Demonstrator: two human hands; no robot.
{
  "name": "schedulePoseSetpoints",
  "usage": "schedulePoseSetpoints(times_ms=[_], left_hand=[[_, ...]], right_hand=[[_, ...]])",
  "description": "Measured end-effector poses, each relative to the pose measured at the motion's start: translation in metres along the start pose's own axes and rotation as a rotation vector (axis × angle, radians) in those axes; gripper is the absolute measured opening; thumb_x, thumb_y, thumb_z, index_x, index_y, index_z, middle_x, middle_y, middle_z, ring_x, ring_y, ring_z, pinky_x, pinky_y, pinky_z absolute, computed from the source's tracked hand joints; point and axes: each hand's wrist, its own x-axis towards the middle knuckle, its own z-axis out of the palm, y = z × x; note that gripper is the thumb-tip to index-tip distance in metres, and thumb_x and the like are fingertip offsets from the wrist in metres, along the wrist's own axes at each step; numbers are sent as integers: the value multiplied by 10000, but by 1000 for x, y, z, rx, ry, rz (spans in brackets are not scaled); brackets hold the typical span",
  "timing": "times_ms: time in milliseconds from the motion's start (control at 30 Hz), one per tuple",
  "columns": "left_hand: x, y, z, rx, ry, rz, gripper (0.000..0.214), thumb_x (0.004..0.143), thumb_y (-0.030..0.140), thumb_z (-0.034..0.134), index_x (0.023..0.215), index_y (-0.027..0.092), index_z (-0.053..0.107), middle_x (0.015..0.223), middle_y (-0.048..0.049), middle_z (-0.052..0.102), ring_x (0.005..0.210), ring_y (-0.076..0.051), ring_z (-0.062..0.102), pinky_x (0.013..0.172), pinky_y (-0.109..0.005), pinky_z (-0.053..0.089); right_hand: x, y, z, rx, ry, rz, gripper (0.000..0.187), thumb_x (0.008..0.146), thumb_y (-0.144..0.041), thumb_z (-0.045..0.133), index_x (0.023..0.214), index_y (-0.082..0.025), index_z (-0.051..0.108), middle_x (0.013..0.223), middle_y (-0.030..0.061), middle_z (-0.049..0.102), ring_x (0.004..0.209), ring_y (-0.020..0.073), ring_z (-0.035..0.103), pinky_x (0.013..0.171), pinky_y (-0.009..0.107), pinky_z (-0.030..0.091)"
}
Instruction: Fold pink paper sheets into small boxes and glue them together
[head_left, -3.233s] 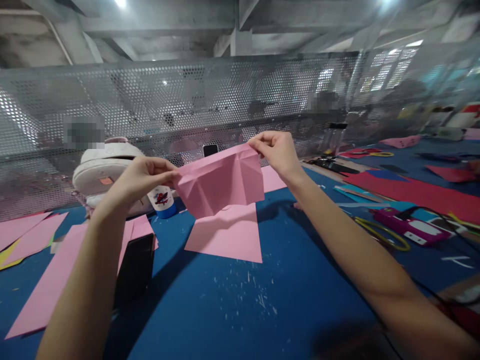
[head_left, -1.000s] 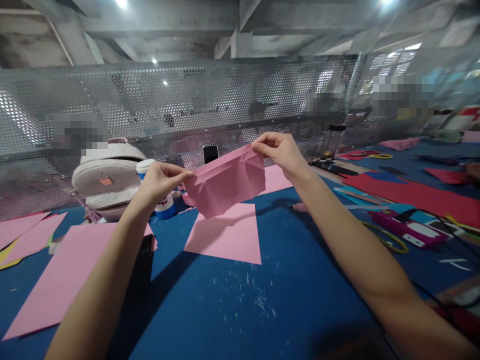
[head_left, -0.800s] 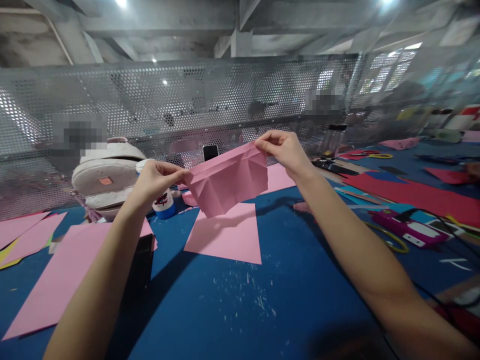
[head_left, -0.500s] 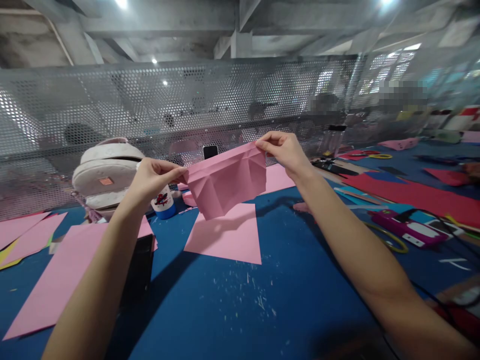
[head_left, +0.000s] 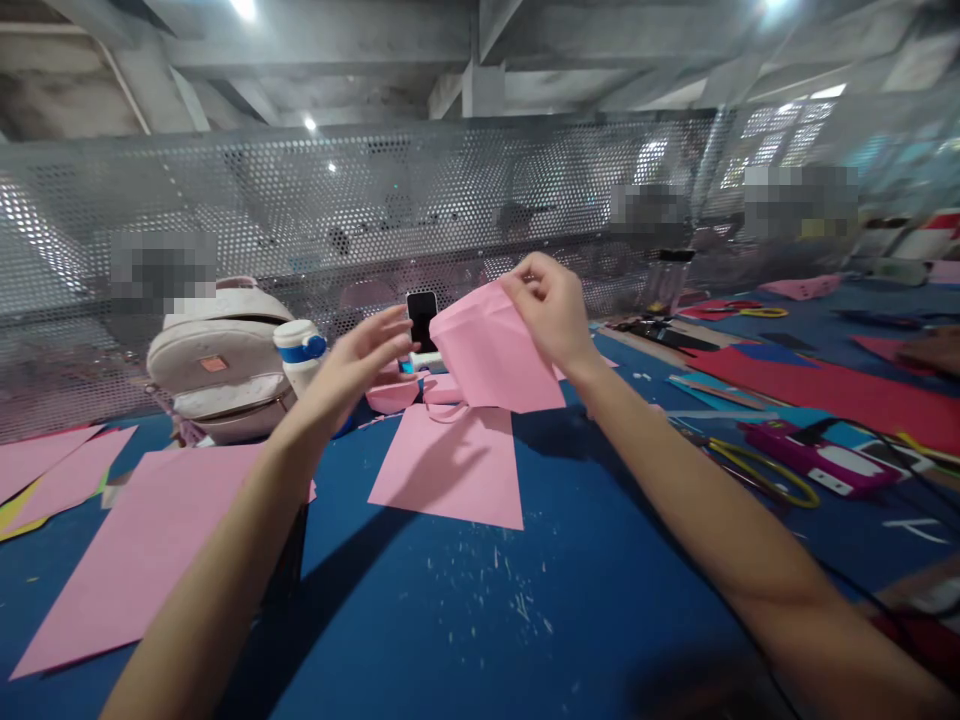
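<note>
My right hand [head_left: 545, 310] pinches the top edge of a creased, folded pink paper [head_left: 491, 352] and holds it in the air above the blue table [head_left: 480, 610]. My left hand [head_left: 358, 362] hovers just left of the paper with its fingers spread, touching nothing. A flat pink sheet [head_left: 457, 470] lies on the table right below. Behind the hands, small pink folded pieces [head_left: 397, 393] and a standing phone [head_left: 421, 315] sit near the mesh partition.
A white backpack [head_left: 217, 360] and a white-and-blue bottle [head_left: 300, 352] stand at the back left. Large pink sheets [head_left: 127, 550] lie at left. Red paper [head_left: 825, 385], yellow-handled scissors [head_left: 765, 475], a magenta device [head_left: 814, 455] and cables fill the right. A perforated metal screen [head_left: 360, 210] closes the far edge.
My left hand has let go of the pink paper and opened. My right hand keeps hold and the paper has swung toward it, hanging from that hand alone.
</note>
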Motion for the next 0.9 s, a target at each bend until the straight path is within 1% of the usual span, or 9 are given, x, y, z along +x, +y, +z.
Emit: schedulePoseSetpoints(times_ms=[67, 167, 267, 367, 467, 600, 667, 733, 900], left_hand=[[-1, -8, 20, -120, -88, -65, 679, 822, 358, 751, 1432, 292, 459, 1525, -125, 447, 1288, -306, 552, 854, -366, 583], [-3, -17, 35, -212, -236, -78, 616, 840, 369, 739, 1397, 263, 498, 1422, -133, 548, 1247, -306, 575, 896, -369, 554], [0, -18, 29, -240, -163, -78, 630, 783, 290, 786, 1359, 224, 537, 1311, -112, 631, 1161, -264, 626, 919, -326, 528], [5, -17, 12, -228, -95, -135, 773, 701, 150, 794, 1409, 228, 492, 1272, -91, 663, 1075, -246, 666, 903, -329, 536], [8, -13, 0, -267, -91, -148, 718, 738, 158, 735, 1415, 186, 498, 1227, -106, 691, 1027, -248, 688, 901, -345, 544], [5, -6, -2, -300, -49, -175, 560, 875, 279, 630, 1408, 154, 513, 1241, -132, 688, 1091, -272, 672, 959, -390, 533], [3, -5, -1, -289, -24, -187, 514, 923, 335, 585, 1398, 146, 528, 1275, -139, 671, 1145, -282, 649, 1005, -407, 512], [3, -6, -2, -282, -17, -178, 526, 935, 374, 580, 1409, 152, 517, 1312, -141, 649, 1188, -291, 628, 1040, -425, 492], [7, -15, -10, -228, -109, -130, 892, 786, 349, 778, 1534, 208, 313, 1316, -145, 642, 1202, -316, 626, 1065, -473, 470]], right_hand=[[-13, -19, 14, 44, -116, -55, 152, 901, -240, 582, 755, -201, 560, 732, -15, 583, 643, 119, 532, 595, 256, 383], [-30, -38, 29, 139, -399, -70, 236, 975, -305, 482, 864, -184, 651, 814, 11, 666, 752, 144, 607, 688, 264, 442], [-35, -40, 32, 230, -606, -96, 350, 1032, -324, 381, 1046, -198, 708, 1069, 48, 722, 998, 172, 650, 879, 300, 465], [-30, -34, 27, 153, -682, -135, 335, 1028, -298, 404, 1221, -225, 668, 1257, 68, 680, 1141, 197, 619, 987, 359, 450], [-27, -27, 23, -59, -791, -267, 451, 953, -344, 567, 1393, -245, 542, 1446, 85, 548, 1341, 255, 472, 1125, 463, 345], [-37, -24, 24, -235, -1030, -353, 1051, 727, -471, 806, 1568, -206, 234, 1650, 127, 164, 1522, 329, 87, 1224, 526, 126], [-42, -24, 27, -266, -1072, -340, 1130, 690, -452, 835, 1576, -173, 192, 1658, 151, 81, 1527, 338, 30, 1227, 522, 125], [-44, -26, 29, -265, -1046, -330, 1046, 731, -344, 807, 1572, -180, 208, 1658, 140, 103, 1528, 316, 62, 1224, 508, 169], [-37, -29, 27, -274, -927, -227, 710, 813, 8, 459, 1492, -196, 409, 1579, 74, 373, 1435, 216, 375, 1160, 399, 350]])
